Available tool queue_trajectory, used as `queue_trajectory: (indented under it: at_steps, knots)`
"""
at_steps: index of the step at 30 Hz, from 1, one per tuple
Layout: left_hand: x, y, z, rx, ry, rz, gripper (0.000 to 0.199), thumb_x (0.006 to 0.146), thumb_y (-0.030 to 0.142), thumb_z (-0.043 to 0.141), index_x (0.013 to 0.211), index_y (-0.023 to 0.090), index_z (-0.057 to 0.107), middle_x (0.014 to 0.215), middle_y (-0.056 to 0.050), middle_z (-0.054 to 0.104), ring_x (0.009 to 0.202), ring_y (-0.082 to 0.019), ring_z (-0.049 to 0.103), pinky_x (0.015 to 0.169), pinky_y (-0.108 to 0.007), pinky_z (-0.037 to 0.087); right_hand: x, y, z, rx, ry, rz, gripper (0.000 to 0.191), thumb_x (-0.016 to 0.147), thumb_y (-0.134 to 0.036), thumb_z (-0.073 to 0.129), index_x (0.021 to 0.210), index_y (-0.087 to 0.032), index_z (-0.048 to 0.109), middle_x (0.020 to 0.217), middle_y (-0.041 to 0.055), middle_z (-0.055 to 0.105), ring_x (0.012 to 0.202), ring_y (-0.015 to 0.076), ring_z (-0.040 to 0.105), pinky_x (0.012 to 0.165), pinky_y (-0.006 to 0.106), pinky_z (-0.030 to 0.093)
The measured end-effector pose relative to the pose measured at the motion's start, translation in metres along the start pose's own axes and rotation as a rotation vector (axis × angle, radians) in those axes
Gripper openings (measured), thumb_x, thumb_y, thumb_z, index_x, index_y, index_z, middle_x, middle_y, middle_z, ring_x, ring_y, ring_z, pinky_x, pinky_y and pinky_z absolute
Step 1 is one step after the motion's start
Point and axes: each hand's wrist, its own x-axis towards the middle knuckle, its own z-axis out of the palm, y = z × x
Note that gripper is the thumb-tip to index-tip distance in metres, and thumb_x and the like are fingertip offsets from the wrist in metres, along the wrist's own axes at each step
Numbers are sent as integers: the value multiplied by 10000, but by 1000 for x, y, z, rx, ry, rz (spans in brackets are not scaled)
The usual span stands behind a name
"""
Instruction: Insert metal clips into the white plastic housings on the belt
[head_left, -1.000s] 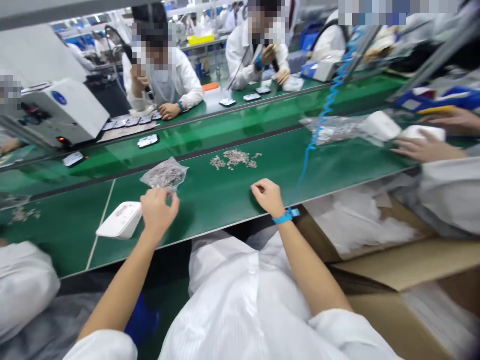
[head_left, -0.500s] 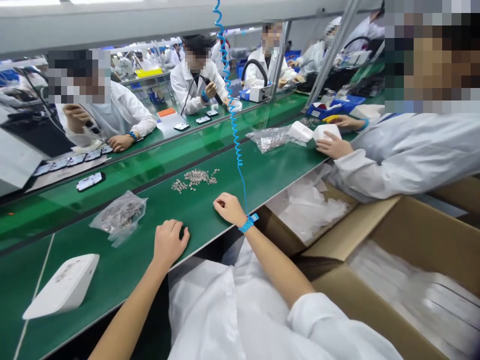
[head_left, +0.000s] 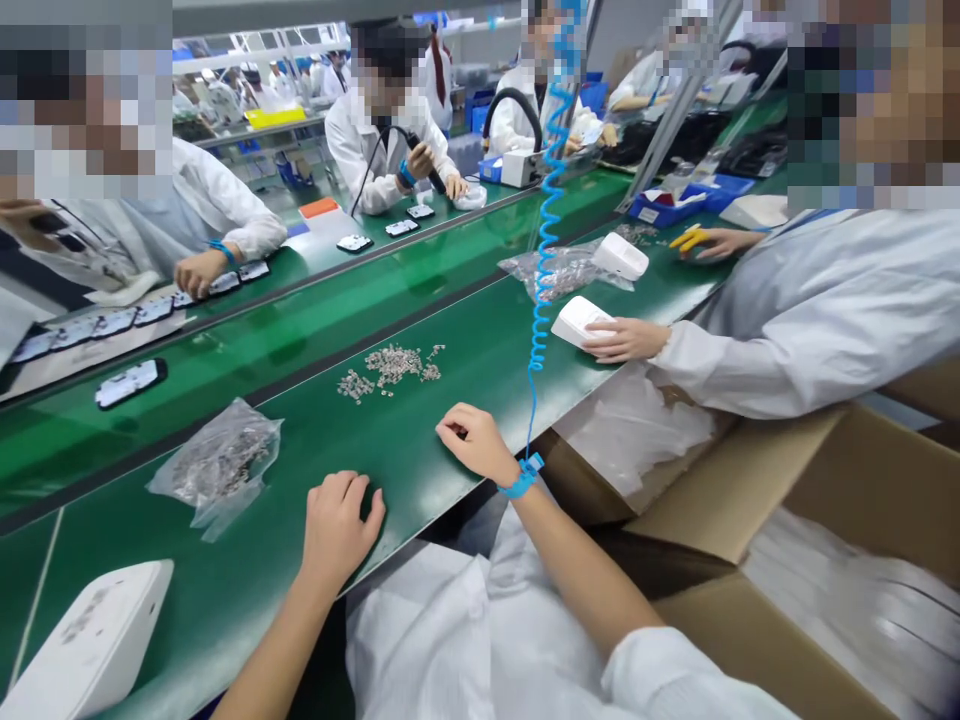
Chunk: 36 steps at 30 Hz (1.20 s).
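Distance has opened between your left hand (head_left: 334, 535), its thumb and fingers apart and seemingly free, and the white casing (head_left: 101, 645) to its left; your right hand (head_left: 481, 442) is curled together, its grip hidden. Beyond them, the clear bag (head_left: 221, 462) and loose small parts (head_left: 396, 366) lie on the green surface (head_left: 315, 435), with a white-coated person (head_left: 382, 145) farther off.

Crumpled clear bag of metal bits (head_left: 219, 462) beyond left hand (head_left: 339, 530), silvery pieces (head_left: 394, 366) clustered beyond right hand (head_left: 478, 442), white casing (head_left: 97, 635) lying left of both.
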Motion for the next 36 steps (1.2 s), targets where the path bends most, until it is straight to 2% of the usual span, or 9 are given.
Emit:
queue_trajectory:
  at_steps: [12, 29, 36]
  knots:
    - [-1, 3, -3, -25, -67, -38, 146, 956, 304, 563, 997, 188, 641, 1017, -123, 686, 936, -259, 612, 771, -391, 407, -5, -6, -5, 23, -42, -34, 192, 932, -227, 575, 749, -208, 629, 780, 32, 632, 746, 162, 582, 706, 308, 451]
    - [-1, 4, -4, -68, -92, -59, 119, 957, 284, 561, 1006, 206, 637, 1002, -115, 677, 925, -259, 612, 765, -399, 422, -3, -9, -7, 89, -33, 24, 195, 933, -252, 594, 754, -204, 656, 790, 38, 638, 716, 158, 599, 648, 292, 461]
    - [-3, 0, 0, -82, -38, -39, 110, 952, 292, 565, 1018, 219, 615, 1014, -111, 674, 926, -266, 612, 751, -398, 419, -1, -9, -7, 89, -19, 7, 199, 926, -213, 588, 733, -204, 633, 780, 30, 646, 736, 153, 600, 682, 284, 467]
